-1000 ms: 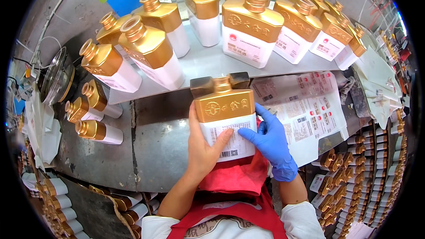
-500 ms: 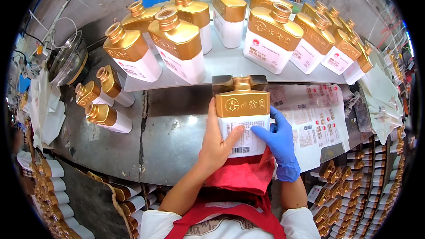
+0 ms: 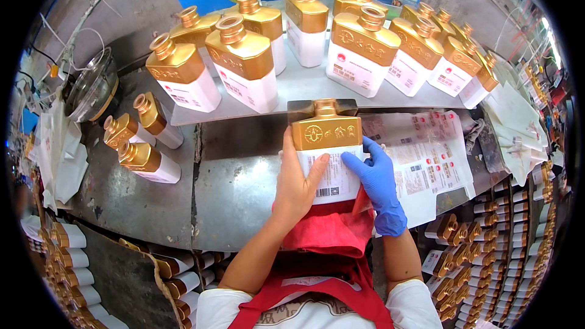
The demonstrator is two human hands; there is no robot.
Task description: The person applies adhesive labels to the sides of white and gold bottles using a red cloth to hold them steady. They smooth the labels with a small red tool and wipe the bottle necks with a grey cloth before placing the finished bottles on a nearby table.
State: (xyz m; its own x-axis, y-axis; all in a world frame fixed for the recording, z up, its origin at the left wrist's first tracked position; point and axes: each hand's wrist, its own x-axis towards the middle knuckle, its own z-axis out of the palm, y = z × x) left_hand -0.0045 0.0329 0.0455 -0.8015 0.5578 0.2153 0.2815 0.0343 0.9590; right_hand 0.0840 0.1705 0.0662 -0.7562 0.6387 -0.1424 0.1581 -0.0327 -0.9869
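Observation:
Between my hands I hold a flat bottle (image 3: pixel 329 173) with a gold embossed shoulder and neck and a white printed lower body. My bare left hand (image 3: pixel 298 183) grips its left side, thumb on the white face. My right hand (image 3: pixel 379 183), in a blue glove, closes on the right side with its thumb pressed on the print. Behind the bottle's neck is a dark block (image 3: pixel 347 108) at the shelf edge. A red cloth (image 3: pixel 329 229) lies below the bottle, over my lap.
More gold-and-white bottles (image 3: pixel 242 64) stand on a grey raised shelf (image 3: pixel 280 100), with several others (image 3: pixel 149 161) on the metal table's left. Printed transfer sheets (image 3: pixel 429 158) lie at right. Rows of bottles (image 3: pixel 481 268) fill both lower sides. A steel bowl (image 3: pixel 94 88) sits at far left.
The bottle and both hands have shifted slightly left and up in the picture. My grip on the bottle looks the same.

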